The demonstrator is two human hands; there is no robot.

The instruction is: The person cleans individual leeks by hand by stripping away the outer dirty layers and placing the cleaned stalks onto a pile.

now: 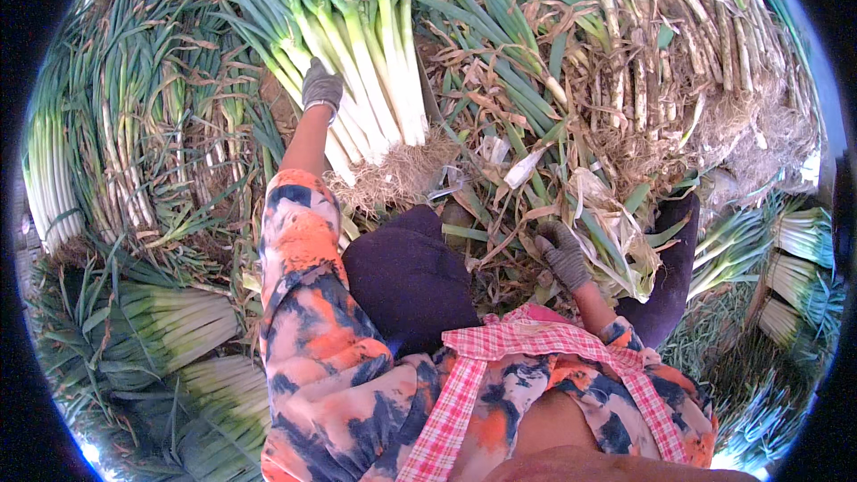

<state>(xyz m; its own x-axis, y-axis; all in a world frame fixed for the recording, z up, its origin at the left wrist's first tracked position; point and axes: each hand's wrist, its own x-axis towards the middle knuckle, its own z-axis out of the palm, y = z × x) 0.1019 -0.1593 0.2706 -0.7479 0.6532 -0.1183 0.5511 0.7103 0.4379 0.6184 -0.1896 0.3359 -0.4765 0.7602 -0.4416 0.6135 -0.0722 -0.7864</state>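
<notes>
My left hand (pixel 321 89), in a grey glove, is closed around pale stalks at the left side of a bunch of long green onions (pixel 361 80). The bunch is cleaned, white below and green above, with its tangled roots (pixel 393 180) toward me. My right hand (pixel 562 254), also gloved, is lower down among stripped leaves, with curled fingers. A wad of dry husks and torn green leaves (pixel 616 236) lies right beside it. Whatever those fingers hold is hidden.
Uncleaned onions with brown leaves and soil-covered roots (pixel 625 80) are heaped at the far right. More unpeeled stalks (pixel 125 143) stand at the left. Cleaned bundles lie at the lower left (pixel 183 326) and right (pixel 794 281). My knees (pixel 411 272) flank the leaf litter.
</notes>
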